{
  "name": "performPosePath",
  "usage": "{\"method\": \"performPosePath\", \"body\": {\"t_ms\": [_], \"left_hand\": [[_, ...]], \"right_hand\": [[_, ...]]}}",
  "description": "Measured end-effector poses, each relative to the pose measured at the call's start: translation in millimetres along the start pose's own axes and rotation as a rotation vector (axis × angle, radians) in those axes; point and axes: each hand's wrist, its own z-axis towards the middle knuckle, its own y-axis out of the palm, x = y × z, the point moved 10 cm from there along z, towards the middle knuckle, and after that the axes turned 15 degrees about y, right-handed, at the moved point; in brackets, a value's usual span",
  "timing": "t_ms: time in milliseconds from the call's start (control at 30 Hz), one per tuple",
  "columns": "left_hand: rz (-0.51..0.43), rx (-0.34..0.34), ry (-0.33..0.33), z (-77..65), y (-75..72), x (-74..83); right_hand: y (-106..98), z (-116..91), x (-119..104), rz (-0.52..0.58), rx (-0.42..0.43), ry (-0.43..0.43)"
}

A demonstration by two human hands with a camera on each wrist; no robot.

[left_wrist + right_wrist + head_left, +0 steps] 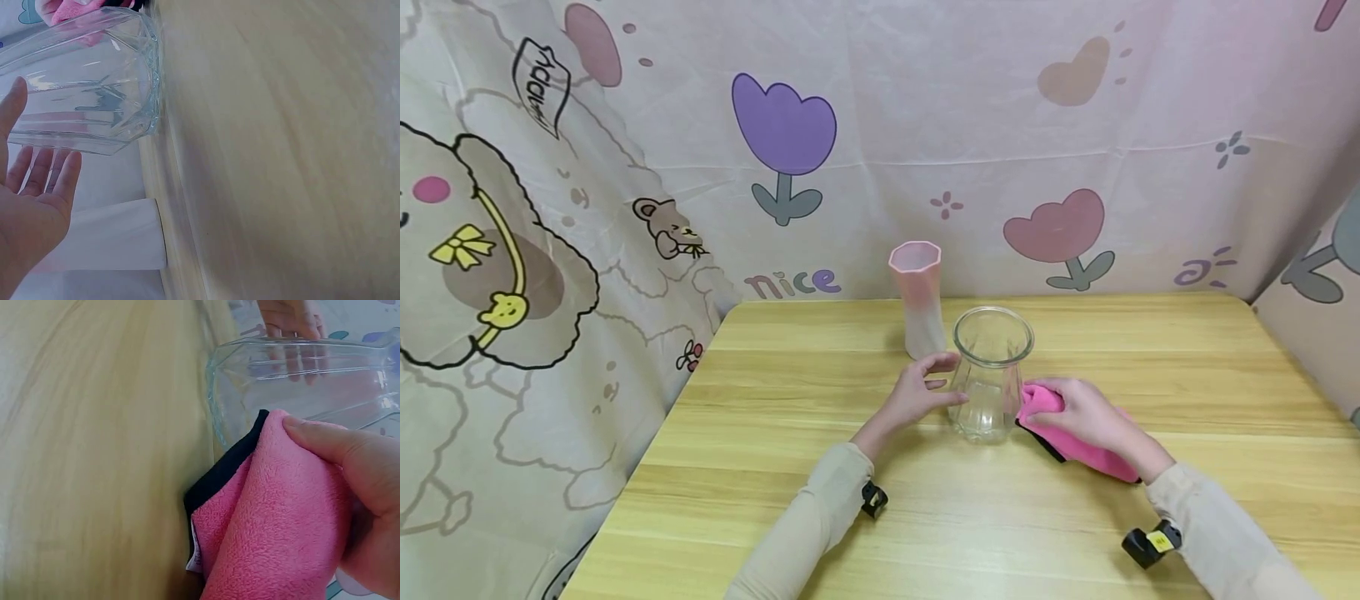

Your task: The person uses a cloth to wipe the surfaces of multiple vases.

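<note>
A clear, ribbed glass vase stands upright on the wooden table, its round rim facing up. My left hand is at its left side, thumb in front and fingers behind; in the left wrist view the fingers are fairly straight, with the tips right at the glass. On the vase's other side, my right hand grips a pink cloth with black edging, thumb on top. The cloth's bunched end meets the glass in the head view, and the rest hangs down under the hand.
Behind the glass vase, slightly left, stands a tall pink-and-white vase. The wooden table ends at a printed curtain along the back, with more curtain on the left and right.
</note>
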Motion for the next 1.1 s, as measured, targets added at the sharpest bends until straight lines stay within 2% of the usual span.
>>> {"method": "performPosePath", "body": {"t_ms": [100,233,367,567,800,967,1100], "left_hand": [[0.01,0.004,0.006,0.4,-0.6,-0.3],[0.009,-0.002,-0.003,0.7,-0.2,-1.5],[0.008,-0.003,-0.01,0.4,0.2,-2.1],[0.002,0.002,0.0,0.6,0.0,-2.1],[0.006,0.001,-0.009,0.1,-0.6,-3.5],[-0.004,0.0,-0.018,0.5,-0.4,-3.4],[-0.006,-0.006,-0.025,1.2,0.4,-4.5]], "right_hand": [[3.7,-0.4,0.4,-0.026,-0.015,-0.015],[-2.5,-1.0,3.5,0.068,-0.004,0.023],[-18.4,-0.8,-0.4,0.189,0.062,0.058],[-42.6,-2.1,-20.2,0.286,0.176,0.063],[-66.9,-9.8,-32.8,0.425,0.234,0.038],[-76.6,-12.1,-36.7,0.416,0.268,0.001],[-66.5,-9.5,-35.2,0.353,0.256,0.001]]}}
